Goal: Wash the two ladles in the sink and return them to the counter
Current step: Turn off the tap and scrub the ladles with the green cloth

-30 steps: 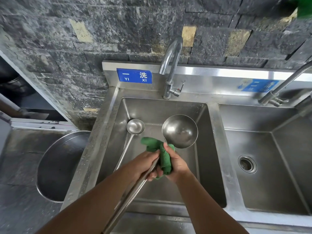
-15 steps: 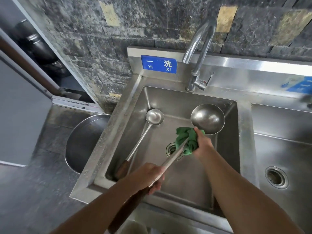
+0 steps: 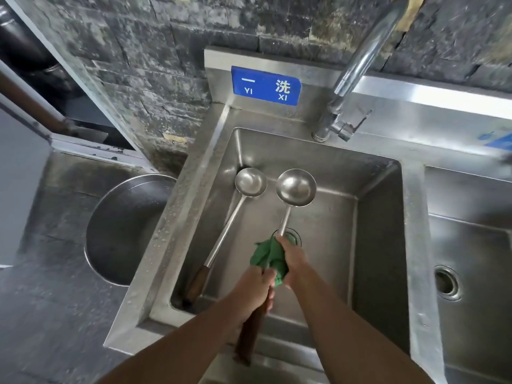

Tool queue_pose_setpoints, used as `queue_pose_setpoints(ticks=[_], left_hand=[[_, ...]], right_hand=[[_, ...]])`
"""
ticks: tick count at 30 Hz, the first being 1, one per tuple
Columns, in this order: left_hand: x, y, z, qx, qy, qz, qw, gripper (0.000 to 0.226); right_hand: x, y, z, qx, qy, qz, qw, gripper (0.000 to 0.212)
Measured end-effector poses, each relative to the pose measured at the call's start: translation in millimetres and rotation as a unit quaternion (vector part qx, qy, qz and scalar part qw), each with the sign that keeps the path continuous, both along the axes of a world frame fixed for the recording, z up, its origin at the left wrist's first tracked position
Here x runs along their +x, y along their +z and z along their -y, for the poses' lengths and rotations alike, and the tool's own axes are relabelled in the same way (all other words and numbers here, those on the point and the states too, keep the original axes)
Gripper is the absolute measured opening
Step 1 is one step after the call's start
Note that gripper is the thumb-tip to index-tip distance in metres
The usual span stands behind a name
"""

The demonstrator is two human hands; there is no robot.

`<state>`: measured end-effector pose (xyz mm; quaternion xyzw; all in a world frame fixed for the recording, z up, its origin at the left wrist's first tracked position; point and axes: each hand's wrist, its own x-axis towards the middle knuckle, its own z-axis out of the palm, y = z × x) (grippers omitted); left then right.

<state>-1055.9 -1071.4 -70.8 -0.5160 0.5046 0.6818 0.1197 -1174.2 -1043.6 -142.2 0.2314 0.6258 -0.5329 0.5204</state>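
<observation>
Scrubbing step in hand: left hand (image 3: 253, 286) closed on the larger ladle (image 3: 296, 187) over the sink (image 3: 379, 245), right hand (image 3: 292, 261) clamping a green cloth (image 3: 267, 254) round its shaft; the smaller ladle (image 3: 250, 182), lying in the basin, likely next.

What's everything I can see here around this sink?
Ladle: two, silver with brown handles; the smaller ladle lies in the left basin, the larger ladle is held above the drain.
Cloth: one, green, wrapped round the larger ladle's shaft.
Sink: one, steel, two basins.
Tap: one, chrome, behind the left basin.
Sign: one, blue, on the backsplash.
Bowl: one, steel, left of the sink.
Left hand: grips the handle.
Right hand: holds the cloth.
</observation>
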Motion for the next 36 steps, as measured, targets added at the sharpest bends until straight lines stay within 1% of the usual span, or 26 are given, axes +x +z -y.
queue_pose_setpoints(ticks=[2,4,6,8,11,14,15,17,18,19,21,22,23,26,32,36], left_hand=[[-7,-9,8,0.010,0.007,0.022,1.000,0.023],[-12,-18,14,0.017,0.002,0.038,0.999,0.021],[-22,-26,20,0.033,-0.001,0.049,0.998,0.019],[-29,-34,24,0.054,-0.001,0.062,0.997,0.021],[-40,-45,25,0.075,-0.009,0.068,0.995,0.030],[-53,-57,21,0.076,-0.005,0.067,0.995,0.035],[-57,-58,21,0.079,0.001,0.064,0.995,0.035],[-59,-64,20,0.088,0.010,0.059,0.994,0.034],[-60,-66,21,0.089,0.013,0.056,0.994,0.033],[-60,-69,21,0.086,0.016,0.056,0.995,0.034],[-60,-73,23,0.079,0.021,0.050,0.995,0.032],[-59,-76,24,0.079,0.022,0.046,0.996,0.030],[-59,-79,24,0.081,0.023,0.043,0.996,0.028],[-52,-90,21,0.086,0.023,0.043,0.995,0.026],[-50,-109,9,0.077,0.019,0.036,0.996,0.034],[-53,-114,2,0.056,0.042,0.040,0.997,0.037]], right_hand=[[4,-6,5,0.006,0.014,0.008,1.000,0.060],[3,-12,9,0.017,0.021,0.003,1.000,0.056],[-4,-21,12,0.030,0.023,-0.005,0.999,0.044],[-12,-30,12,0.044,0.021,-0.006,0.999,0.039],[-22,-41,10,0.058,0.009,-0.028,0.998,0.037],[-33,-53,9,0.071,0.008,-0.063,0.995,0.038],[-37,-54,9,0.072,0.014,-0.069,0.995,0.043],[-39,-62,10,0.067,0.026,-0.071,0.995,0.061],[-39,-66,11,0.069,0.034,-0.078,0.994,0.065],[-39,-67,13,0.073,0.042,-0.092,0.992,0.059],[-40,-68,15,0.074,0.054,-0.112,0.989,0.036],[-41,-69,15,0.076,0.057,-0.111,0.989,0.029],[-42,-70,16,0.080,0.063,-0.107,0.989,0.026],[-39,-76,15,0.090,0.090,-0.111,0.986,0.027],[-37,-81,12,0.117,0.142,-0.164,0.969,0.027],[-41,-89,15,0.133,0.161,-0.183,0.960,0.027]])
